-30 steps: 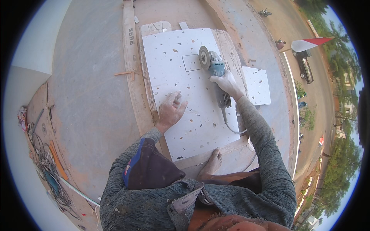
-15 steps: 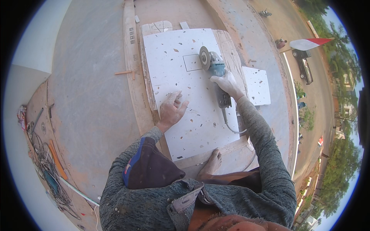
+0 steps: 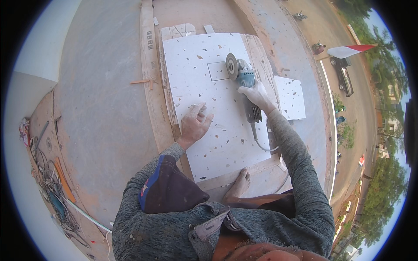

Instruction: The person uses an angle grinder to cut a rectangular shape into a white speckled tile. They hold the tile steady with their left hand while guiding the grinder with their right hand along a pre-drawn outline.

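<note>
My right hand (image 3: 260,96) is wrapped round the body of an angle grinder (image 3: 246,79), its thumb over the teal housing. The grinder's disc (image 3: 232,66) stands near the right side of a small rectangle (image 3: 217,71) drawn in dark line on a white speckled tile (image 3: 217,143). Whether the disc touches the tile, I cannot tell. From the grinder's rear a cord (image 3: 261,145) curves toward my right forearm. My left hand (image 3: 196,123) rests at the tile's left edge, fingers loosely bent and thumb apart, with nothing clearly visible in it.
Cardboard (image 3: 261,56) lies under the tile. Beyond my right forearm is a smaller speckled tile piece (image 3: 289,98). My bare foot (image 3: 238,186) is at the tile's near edge. Tangled cables (image 3: 56,195) lie far left; a wood strip (image 3: 140,81) lies on the floor.
</note>
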Motion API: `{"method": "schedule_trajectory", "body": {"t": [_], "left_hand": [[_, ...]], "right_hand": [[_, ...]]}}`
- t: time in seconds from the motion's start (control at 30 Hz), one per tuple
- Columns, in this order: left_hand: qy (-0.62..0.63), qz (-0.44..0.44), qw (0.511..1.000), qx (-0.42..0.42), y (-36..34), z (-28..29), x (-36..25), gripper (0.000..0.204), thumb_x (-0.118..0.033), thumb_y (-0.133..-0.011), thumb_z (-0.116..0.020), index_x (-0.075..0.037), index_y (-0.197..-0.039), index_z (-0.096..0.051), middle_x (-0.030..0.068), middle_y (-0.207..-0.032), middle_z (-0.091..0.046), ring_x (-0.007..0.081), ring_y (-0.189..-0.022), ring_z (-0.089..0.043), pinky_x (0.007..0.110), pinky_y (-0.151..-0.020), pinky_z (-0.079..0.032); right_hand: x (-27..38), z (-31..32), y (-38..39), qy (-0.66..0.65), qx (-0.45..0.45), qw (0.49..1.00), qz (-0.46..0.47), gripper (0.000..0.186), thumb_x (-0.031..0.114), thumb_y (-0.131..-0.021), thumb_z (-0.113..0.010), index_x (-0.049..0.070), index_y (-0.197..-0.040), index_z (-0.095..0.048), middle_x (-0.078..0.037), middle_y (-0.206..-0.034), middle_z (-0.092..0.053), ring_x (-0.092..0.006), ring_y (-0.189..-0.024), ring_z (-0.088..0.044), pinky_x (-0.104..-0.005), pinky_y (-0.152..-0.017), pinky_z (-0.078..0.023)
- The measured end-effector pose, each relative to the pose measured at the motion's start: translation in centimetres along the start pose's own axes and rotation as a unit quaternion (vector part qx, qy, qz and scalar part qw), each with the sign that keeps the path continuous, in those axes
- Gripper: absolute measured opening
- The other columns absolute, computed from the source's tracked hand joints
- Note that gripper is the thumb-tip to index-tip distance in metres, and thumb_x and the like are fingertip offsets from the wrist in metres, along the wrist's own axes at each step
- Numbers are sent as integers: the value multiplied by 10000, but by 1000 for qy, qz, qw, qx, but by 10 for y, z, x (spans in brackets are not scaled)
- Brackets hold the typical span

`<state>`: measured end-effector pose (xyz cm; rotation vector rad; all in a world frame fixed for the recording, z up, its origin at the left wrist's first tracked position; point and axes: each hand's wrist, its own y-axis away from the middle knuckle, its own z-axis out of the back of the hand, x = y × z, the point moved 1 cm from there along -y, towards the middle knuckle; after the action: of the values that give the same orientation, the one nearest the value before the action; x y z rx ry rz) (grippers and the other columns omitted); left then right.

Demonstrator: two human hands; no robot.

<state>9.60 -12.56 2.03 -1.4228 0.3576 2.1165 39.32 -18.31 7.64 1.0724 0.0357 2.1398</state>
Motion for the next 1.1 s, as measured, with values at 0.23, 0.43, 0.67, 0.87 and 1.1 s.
{"method": "schedule_trajectory", "body": {"t": [0.23, 0.43, 0.67, 0.87, 1.1], "left_hand": [[-4, 2, 1000, 0, 0, -1, 0, 519, -168, -885, -868, 11, -1342, -700, 142, -1130, -784, 201, -812, -739, 327, -704, -626], [-5, -6, 1000, -5, 0, -1, -1, 520, -171, -884, -870, 4, -1344, -700, 131, -1130, -785, 192, -804, -735, 323, -701, -623], [-4, -3, 1000, -3, 0, -3, 1, 530, -171, -879, -872, 4, -1348, -697, 128, -1127, -782, 193, -810, -737, 326, -707, -625], [-6, 0, 1000, 1, 0, -2, 0, 535, -174, -883, -869, 3, -1356, -694, 129, -1134, -780, 191, -814, -737, 327, -713, -625], [-12, -7, 1000, 1, 0, -1, -1, 535, -172, -879, -871, 3, -1354, -695, 127, -1131, -782, 192, -808, -735, 325, -710, -623]], "right_hand": [[0, 2, 0, -7, 13, 1000, -12, 466, 283, -763, -805, -48, -1084, -733, -141, -890, -768, -236, -766, -740, -367, -741, -601], [7, 4, 2, 4, 26, 999, -34, 613, 342, -734, -816, -77, -1172, -725, -204, -1017, -782, -298, -927, -770, -397, -860, -606], [10, 5, 2, 5, 28, 999, -39, 596, 342, -730, -810, -72, -1151, -729, -197, -996, -783, -294, -913, -770, -396, -854, -607], [9, 5, 0, 8, 34, 999, -38, 610, 345, -730, -808, -78, -1161, -723, -205, -1011, -780, -299, -922, -770, -396, -862, -606], [8, 4, -1, 2, 35, 999, -34, 639, 350, -724, -809, -85, -1182, -709, -210, -1024, -776, -302, -934, -767, -395, -869, -604]]}}
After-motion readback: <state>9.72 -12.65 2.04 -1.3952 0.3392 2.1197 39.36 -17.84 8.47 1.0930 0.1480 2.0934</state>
